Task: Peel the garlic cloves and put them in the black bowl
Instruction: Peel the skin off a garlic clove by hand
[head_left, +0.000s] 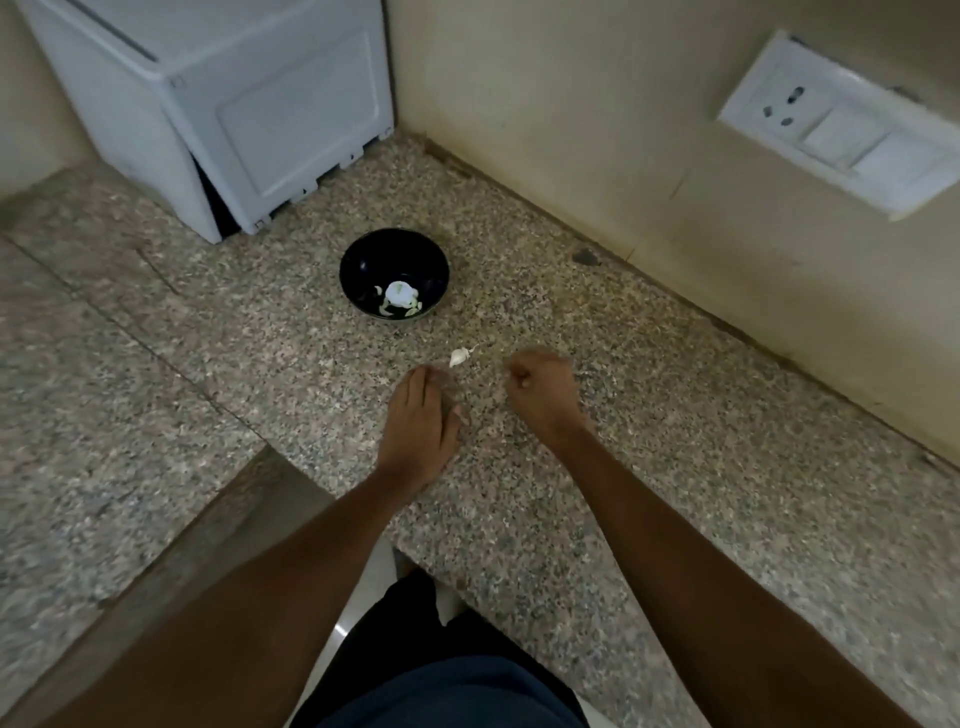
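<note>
Flanking a garlic clove near the black bowl: left hand fingers flat, right hand fingers curled.

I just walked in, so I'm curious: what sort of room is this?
Probably a home kitchen: a speckled stone counter in a wall corner, a black bowl holding garlic, and a wall socket above.

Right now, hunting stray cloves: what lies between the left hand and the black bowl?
Head view: one white garlic piece on bare counter, nearer left hand than black bowl.
</note>
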